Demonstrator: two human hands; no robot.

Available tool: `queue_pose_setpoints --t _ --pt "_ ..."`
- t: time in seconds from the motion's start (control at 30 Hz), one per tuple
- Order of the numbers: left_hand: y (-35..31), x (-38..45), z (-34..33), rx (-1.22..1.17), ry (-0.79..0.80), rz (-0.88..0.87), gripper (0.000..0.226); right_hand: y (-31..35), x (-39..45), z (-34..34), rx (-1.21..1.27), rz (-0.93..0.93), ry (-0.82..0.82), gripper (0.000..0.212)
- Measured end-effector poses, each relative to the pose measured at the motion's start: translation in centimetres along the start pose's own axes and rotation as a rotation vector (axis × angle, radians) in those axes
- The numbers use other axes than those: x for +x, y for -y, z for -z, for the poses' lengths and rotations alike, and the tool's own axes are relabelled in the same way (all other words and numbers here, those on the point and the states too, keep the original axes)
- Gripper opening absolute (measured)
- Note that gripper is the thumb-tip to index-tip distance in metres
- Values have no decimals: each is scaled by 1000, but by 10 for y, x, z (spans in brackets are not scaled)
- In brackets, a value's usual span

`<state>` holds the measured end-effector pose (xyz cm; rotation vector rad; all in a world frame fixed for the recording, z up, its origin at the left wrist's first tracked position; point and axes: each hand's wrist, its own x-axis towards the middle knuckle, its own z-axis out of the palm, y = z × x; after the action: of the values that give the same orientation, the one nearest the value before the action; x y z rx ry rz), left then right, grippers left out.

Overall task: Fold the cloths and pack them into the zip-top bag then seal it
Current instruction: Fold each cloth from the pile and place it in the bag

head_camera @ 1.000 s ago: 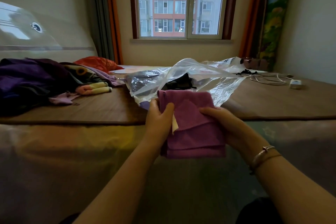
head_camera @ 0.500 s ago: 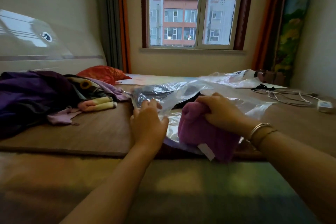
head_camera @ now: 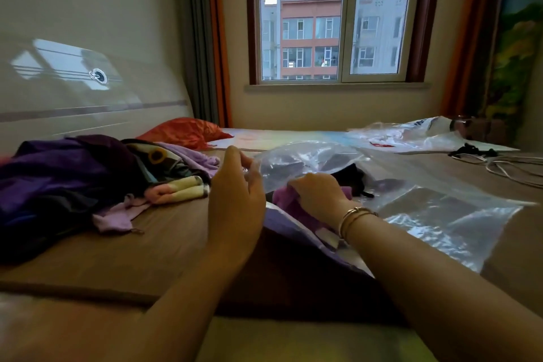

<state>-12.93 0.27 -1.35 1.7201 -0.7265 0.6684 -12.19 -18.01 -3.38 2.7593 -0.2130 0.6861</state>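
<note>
A large clear zip-top bag (head_camera: 435,214) lies on the brown mat with its mouth toward me. My left hand (head_camera: 235,197) pinches the bag's upper lip and holds the mouth open. My right hand (head_camera: 317,194) grips a folded purple cloth (head_camera: 286,200) and has it partly inside the mouth. A dark garment (head_camera: 349,175) shows through the plastic deeper in the bag. A heap of unfolded cloths (head_camera: 73,179), purple, lilac and striped, lies at the left.
An orange cushion (head_camera: 185,132) lies behind the heap. Another crumpled plastic bag (head_camera: 411,134) and white cables (head_camera: 505,164) lie at the back right. The mat's near edge (head_camera: 88,288) runs across in front of me. A window stands behind the bed.
The folded purple cloth went from held in both hands in front of the bed into the bag's mouth. My left hand let go of it and took the bag's lip.
</note>
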Motion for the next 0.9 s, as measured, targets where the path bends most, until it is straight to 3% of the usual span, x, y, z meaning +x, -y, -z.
queue_pose_setpoints --t 0.07,0.13,0.17,0.23,0.4,0.53,0.63,0.77,0.9 --pt "3 2 3 12 -1 -4 8 -5 8 -17 269 -48 113 36" --pt "4 1 4 17 10 -7 8 -2 4 -30 464 -68 404 60" --pt "4 0 5 20 20 -5 7 1 0 -35 487 -63 514 67" --pt "3 -5 8 20 33 0 6 7 -10 -40 481 -56 567 68" --pt "6 -23 14 40 94 -2 9 16 -32 -19 600 -58 455 50" --pt "9 -48 25 26 168 15 36 29 -64 8 567 -72 329 39" --pt "6 -72 35 10 163 57 21 43 -100 27 584 -115 167 36" --pt "-1 -99 51 13 141 112 31 67 -145 50 578 -147 -93 25" --pt "-1 -116 79 -35 130 184 32 102 -175 69 593 -52 -315 8"
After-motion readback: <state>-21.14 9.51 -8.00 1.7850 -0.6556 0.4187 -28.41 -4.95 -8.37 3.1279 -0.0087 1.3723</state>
